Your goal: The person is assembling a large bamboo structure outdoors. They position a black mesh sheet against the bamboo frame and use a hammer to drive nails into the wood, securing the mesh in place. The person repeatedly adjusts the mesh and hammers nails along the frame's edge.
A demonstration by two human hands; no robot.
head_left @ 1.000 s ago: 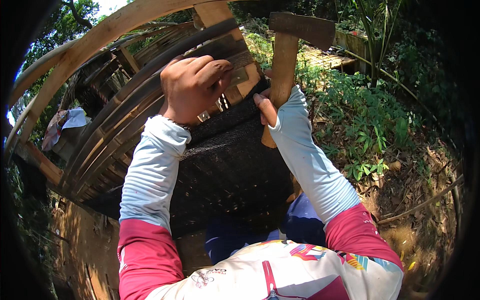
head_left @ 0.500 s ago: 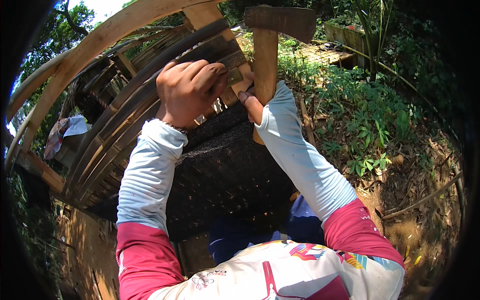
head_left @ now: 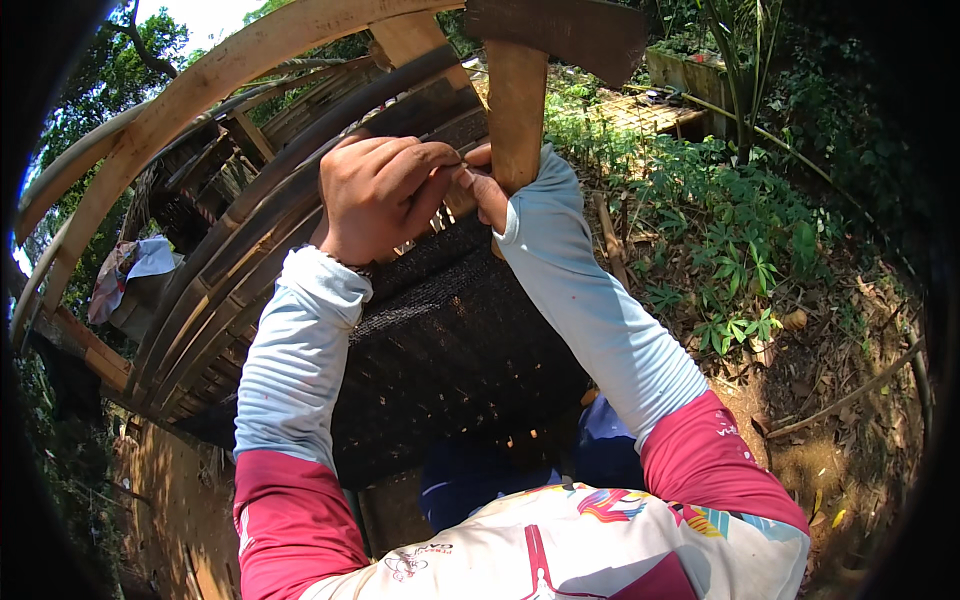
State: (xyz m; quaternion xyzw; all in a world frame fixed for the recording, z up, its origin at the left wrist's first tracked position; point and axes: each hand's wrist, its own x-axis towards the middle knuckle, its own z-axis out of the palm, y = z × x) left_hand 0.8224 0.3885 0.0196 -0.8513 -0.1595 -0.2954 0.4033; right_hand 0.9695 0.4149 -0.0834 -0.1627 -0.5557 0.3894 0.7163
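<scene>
Two hands at upper centre: left hand (head_left: 385,195) pinches a small nail (head_left: 458,160); right hand (head_left: 490,190) grips a hammer (head_left: 517,110), which could strike fingers.

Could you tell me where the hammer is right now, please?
In the head view, the wooden-handled hammer is top centre, upright in the right hand, its dark head at the upper edge. The left hand is just left of it, above the black mesh.

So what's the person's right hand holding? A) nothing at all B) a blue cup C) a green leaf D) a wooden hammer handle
D: the right hand is wrapped around the pale wooden handle of a hammer, whose dark head sits above it, close beside the left hand.
</scene>
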